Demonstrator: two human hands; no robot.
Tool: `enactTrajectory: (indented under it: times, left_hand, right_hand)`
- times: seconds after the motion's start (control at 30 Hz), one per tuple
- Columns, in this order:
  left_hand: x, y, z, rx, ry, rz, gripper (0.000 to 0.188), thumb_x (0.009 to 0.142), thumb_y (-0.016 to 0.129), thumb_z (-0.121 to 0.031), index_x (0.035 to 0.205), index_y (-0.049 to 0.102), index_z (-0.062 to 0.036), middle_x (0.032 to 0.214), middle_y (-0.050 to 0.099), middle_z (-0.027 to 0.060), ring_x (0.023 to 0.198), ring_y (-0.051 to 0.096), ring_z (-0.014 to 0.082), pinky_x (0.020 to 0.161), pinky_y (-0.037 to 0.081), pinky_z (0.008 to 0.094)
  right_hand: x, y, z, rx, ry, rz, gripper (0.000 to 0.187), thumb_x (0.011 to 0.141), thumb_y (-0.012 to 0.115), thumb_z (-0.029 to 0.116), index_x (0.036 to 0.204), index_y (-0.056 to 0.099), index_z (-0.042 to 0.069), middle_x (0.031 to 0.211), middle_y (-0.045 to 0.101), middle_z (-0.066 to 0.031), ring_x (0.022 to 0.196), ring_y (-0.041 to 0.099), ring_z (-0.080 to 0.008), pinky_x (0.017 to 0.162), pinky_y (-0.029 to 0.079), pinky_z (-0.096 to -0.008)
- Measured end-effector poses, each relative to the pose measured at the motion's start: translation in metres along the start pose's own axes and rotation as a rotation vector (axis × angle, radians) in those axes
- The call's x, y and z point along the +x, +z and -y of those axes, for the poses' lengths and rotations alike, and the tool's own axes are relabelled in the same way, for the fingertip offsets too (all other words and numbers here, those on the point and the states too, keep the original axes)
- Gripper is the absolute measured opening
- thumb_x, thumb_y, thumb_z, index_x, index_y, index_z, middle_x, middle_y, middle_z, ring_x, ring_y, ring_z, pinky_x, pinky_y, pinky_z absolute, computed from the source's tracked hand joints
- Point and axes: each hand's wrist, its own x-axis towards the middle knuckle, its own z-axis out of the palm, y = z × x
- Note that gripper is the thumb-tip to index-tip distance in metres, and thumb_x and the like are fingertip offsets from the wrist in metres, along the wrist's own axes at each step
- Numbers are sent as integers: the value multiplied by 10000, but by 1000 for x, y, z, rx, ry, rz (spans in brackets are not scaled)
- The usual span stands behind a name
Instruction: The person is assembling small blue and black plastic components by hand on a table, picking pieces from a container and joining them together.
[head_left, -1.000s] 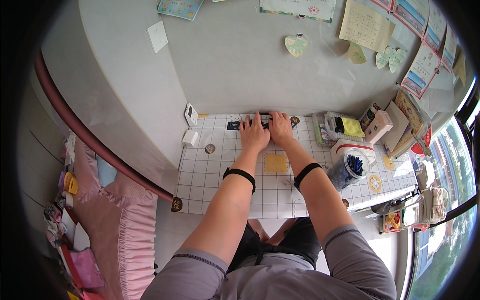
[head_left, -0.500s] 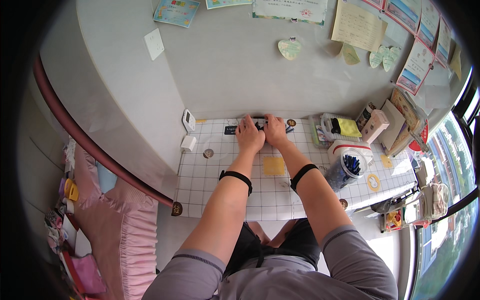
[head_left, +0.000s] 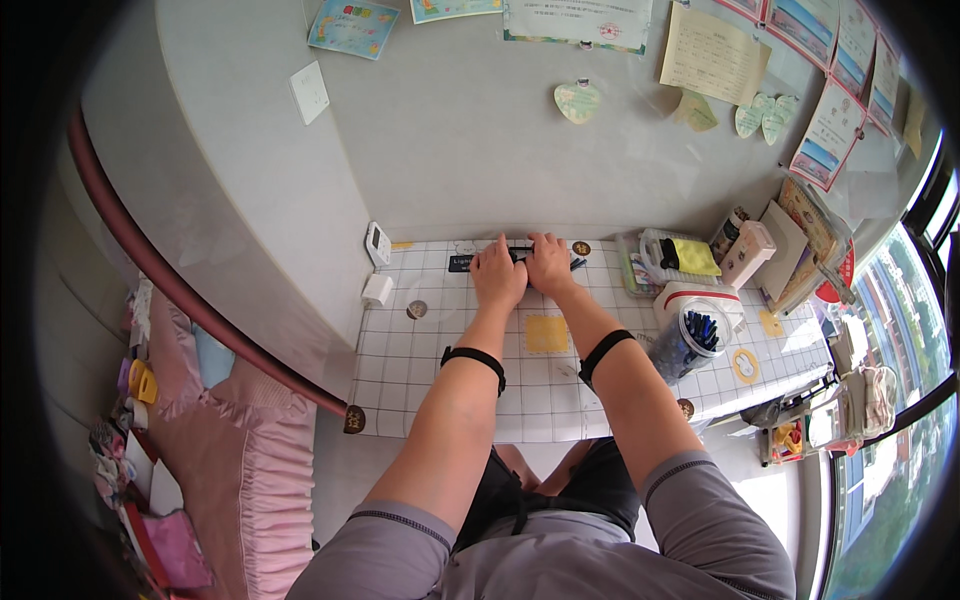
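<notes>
Dark pens (head_left: 578,264): seemingly such, mostly covered by the hands near the far edge of the gridded tablecloth (head_left: 400,345).
Left hand (head_left: 497,275) and right hand (head_left: 548,268): set side by side, palms down; whether anything is grasped cannot be told.
Loose pens: might be rolled away if pressed unevenly.
Black patch (head_left: 458,264): pale lettering is borne, beside the left hand.
Papers (head_left: 715,52): printed; pen brands cannot be read.
</notes>
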Motion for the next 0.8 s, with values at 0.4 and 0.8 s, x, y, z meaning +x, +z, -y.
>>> enactTrajectory:
  times: [0.4, 0.8]
  left_hand:
    - [2, 8, 8, 102, 307, -99, 244, 756, 350, -206, 898, 516, -98, 978, 468, 32, 974, 398, 187, 882, 226, 411]
    - [-3, -5, 11, -68, 421, 142, 237, 725, 368, -76, 951, 397, -10, 986, 452, 128, 906, 430, 280, 743, 373, 327]
  right_hand:
    - [-6, -12, -35, -150, 13, -150, 238, 739, 407, 219, 904, 511, 82, 954, 476, -85, 911, 411, -257, 801, 306, -350]
    - [-21, -12, -19, -1, -313, 199, 267, 756, 361, 170, 943, 467, 13, 1014, 447, -116, 978, 381, -258, 851, 287, -324]
